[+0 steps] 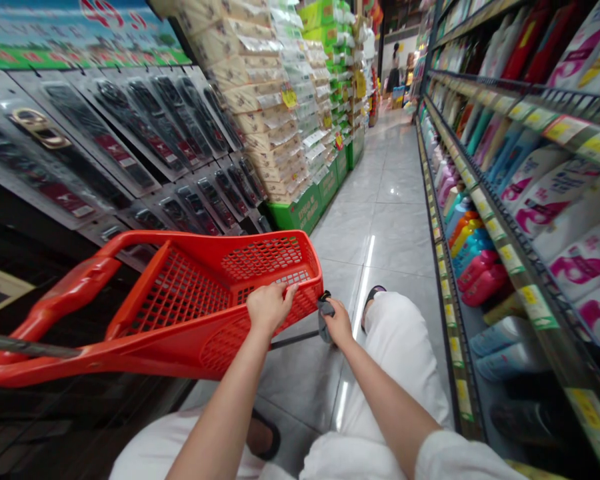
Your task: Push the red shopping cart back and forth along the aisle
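A red plastic rolling shopping basket (260, 323) with mesh-like walls lies tilted in front of me, its handle (55, 303) pointing left. My left hand (269, 307) is closed over the basket's near rim, its thumb along the top. At the basket's right end is a grey wheel (325, 321) on a thin dark axle (295, 340). My right hand (339, 323) is closed on this wheel, thumb and fingers at its edge. Some of the fingers of both hands are hidden.
Packaged belts (115, 127) hang on the left. Beyond them rise stacked tissue packs (260, 100) on green boxes (303, 212). Shelves of bottles (485, 277) line the right side. Grey floor tiles (380, 220) run between, and people (395, 70) are far down the aisle. My bent knee (405, 333) is near the right shelf.
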Tool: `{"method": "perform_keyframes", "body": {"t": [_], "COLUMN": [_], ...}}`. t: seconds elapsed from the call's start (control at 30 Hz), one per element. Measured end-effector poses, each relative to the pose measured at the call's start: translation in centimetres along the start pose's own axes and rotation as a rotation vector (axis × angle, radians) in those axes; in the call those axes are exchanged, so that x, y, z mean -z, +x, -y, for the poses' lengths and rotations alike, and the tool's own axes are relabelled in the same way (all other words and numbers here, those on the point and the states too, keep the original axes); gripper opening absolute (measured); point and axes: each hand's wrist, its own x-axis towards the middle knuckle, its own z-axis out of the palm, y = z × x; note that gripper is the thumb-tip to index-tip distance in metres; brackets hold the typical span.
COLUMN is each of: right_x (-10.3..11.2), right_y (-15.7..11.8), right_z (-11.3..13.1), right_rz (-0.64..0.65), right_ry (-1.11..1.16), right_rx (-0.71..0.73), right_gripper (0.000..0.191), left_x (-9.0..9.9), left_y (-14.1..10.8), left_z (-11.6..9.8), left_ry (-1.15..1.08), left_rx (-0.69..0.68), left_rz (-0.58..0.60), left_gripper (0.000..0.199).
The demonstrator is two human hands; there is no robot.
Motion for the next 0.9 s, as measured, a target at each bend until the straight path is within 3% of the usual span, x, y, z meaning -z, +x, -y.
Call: {"method": "perform_keyframes", "body": {"t": [0.13,0.27,0.4,0.5,0.6,0.73,0.9], "right_x": [1.6,3.3,4.2,4.1,4.0,4.7,5.6], "right_y": [1.5,4.7,9.8,12.2,11.3,7.2,5.4], "right_z": [3.7,8.4,11.2,12.4,13.4,14.4,13.7], "right_rz": [-0.194,0.026,0.216,0.285,0.283,0.275,0.285], "right_ry": [-0.018,-0.18,-0.369,-0.461,-0.591,-0.795,-0.813], "right_rx": [0.073,0.211,0.141,0.095,0.073,0.091,0.152], "right_gripper": [0.041,0.038,0.028,0.028,0.03,0.032,0.034], "left_x": [-0.1,-0.1,0.1,0.2,0.1,-0.1,0.5], "left_y": [-0.1,-0.2,-0.6,-0.9,-1.0,-0.9,-0.8], "left_z": [0.0,0.2,0.4,0.4,0.2,-0.1,0.0], "left_ry": [-0.004,-0.004,-0.015,-0.025,-0.024,-0.017,-0.011], "left_rx": [-0.008,-0.019,-0.057,-0.065,-0.051,-0.034,-0.093], "left_rz": [-0.003,-0.013,0.003,-0.001,0.003,0.008,0.053], "left_gripper": [0.066,0.066,0.064,0.061,0.056,0.054,0.055]}}
